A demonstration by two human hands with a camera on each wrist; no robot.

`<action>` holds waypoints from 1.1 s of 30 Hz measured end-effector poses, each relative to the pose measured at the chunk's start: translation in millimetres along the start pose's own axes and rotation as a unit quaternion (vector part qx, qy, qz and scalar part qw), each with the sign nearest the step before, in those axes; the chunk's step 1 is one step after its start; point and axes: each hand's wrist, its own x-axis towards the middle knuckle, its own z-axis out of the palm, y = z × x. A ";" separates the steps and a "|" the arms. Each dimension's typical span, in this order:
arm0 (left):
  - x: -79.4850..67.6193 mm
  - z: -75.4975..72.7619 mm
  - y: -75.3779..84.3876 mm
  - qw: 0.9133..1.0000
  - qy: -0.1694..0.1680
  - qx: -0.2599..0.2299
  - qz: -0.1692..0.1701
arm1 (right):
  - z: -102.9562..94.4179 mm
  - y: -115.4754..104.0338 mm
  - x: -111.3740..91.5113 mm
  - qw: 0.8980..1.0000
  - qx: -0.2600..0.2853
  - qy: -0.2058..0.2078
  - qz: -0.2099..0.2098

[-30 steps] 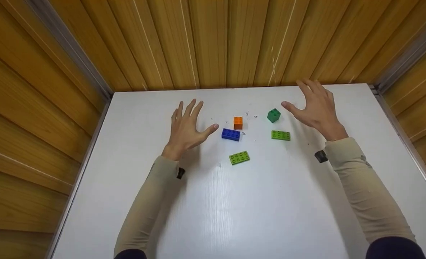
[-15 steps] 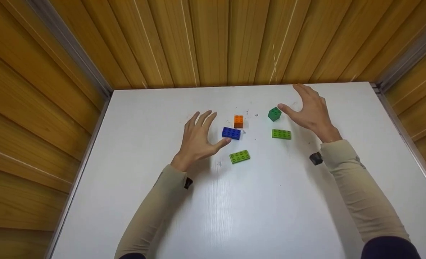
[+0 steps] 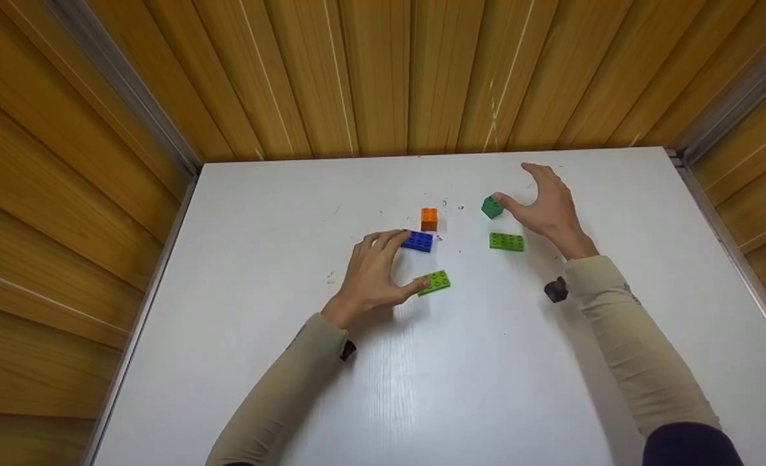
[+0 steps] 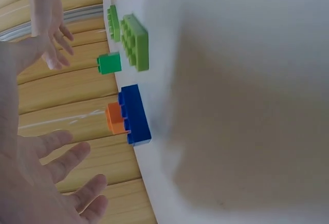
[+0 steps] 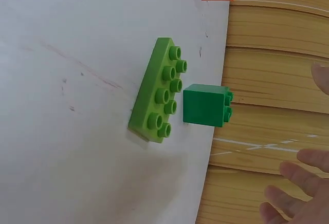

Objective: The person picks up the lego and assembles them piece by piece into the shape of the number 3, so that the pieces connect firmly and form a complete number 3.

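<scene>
My left hand hovers with spread, relaxed fingers beside a blue brick and a lime-green brick. In the head view its fingertips overlap the blue brick's left end and its thumb overlaps the lime brick. The left wrist view shows nothing between those fingers. My right hand is spread above the table, its thumb overlapping a dark green brick in the head view. Nearer to me lies a second lime-green brick, studs up. Just behind the blue brick stands a small orange brick.
The bricks lie on a white table. Wood-patterned panels rise behind its back edge and along both sides. Small dark marks dot the surface near the orange brick. A black wrist camera hangs below the right sleeve.
My left hand has moved toward me and to the right, from left of the blue brick to over the near lime brick. My right hand has shifted left and slightly nearer. The bricks stay put.
</scene>
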 end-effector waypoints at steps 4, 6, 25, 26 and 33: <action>-1.8 7.9 2.1 1.000 -0.016 0.000 0.000 | 7.6 4.4 0.6 1.000 0.020 0.004 0.007; -2.1 11.2 2.9 1.000 -0.022 -0.003 0.001 | 11.0 5.5 1.1 1.000 0.029 0.006 0.011; -6.2 31.3 11.0 0.997 -0.073 0.015 -0.016 | 45.9 18.6 1.0 0.995 0.097 0.008 0.039; -6.0 32.0 11.5 0.997 -0.076 0.017 -0.018 | 47.8 19.4 1.3 0.994 0.098 0.007 0.041; -3.3 35.6 13.2 0.997 -0.079 0.013 -0.018 | 57.0 22.5 4.0 0.992 0.111 -0.003 0.066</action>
